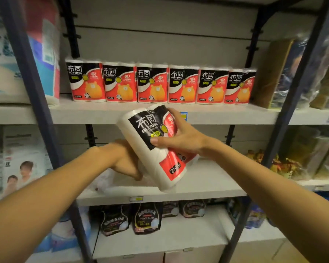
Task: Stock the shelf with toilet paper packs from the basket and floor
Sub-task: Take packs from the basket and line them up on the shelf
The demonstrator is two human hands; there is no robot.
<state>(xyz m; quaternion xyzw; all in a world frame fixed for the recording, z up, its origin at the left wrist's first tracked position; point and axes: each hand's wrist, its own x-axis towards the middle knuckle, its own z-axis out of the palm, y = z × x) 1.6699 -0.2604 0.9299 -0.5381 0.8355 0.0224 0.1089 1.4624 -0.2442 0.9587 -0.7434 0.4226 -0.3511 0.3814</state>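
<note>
Tipping the tilted toilet paper pack [154,147] into the far row of six packs [160,83] on the upper shelf [226,114] risks toppling them. Right hand [180,138] curled around its front; left hand [125,160] cupping behind, fingers hidden.

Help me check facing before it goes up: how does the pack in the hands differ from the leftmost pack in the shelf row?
The held pack is tilted, its label slanting; the leftmost shelf pack stands upright, label square to the front. The held pack is off any shelf, gripped by the right hand with the left hand behind it; the leftmost shelf pack rests on the shelf beside its neighbour. Both share the black, red and white two-roll wrapper.
</note>
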